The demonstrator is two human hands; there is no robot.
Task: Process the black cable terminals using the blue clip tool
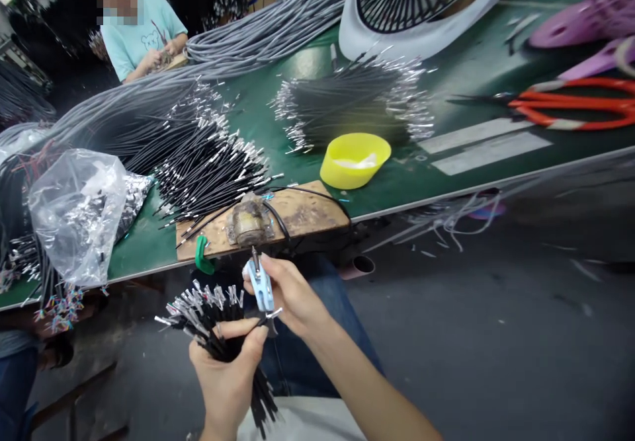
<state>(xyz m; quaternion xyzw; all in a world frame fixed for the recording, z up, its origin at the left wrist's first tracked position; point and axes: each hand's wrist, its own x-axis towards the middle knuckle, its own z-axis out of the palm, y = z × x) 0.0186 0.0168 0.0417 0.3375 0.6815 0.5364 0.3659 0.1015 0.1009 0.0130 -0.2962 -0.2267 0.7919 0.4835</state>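
My left hand [225,371] is closed round a bundle of black cables [265,401] whose silvery stripped ends fan out above the fist. Between its thumb and forefinger, one cable end [272,314] sticks out toward the right, close under a light blue plastic clip [261,287]. My right hand [295,295] pinches that clip from the right side. The clip sits at the end of a thin metal shaft [254,256] that comes from a small, grimy motor [249,221] on a wooden board [317,213]. Whether the cable end touches the clip, I cannot tell.
A green clamp [202,256] grips the board's edge. Cut black cables [213,163], a plastic bag [79,209], a yellow dish [354,170], orange-handled scissors [570,104] and a white fan [347,28] lie on the green table [133,256]. A person [143,38] works behind it.
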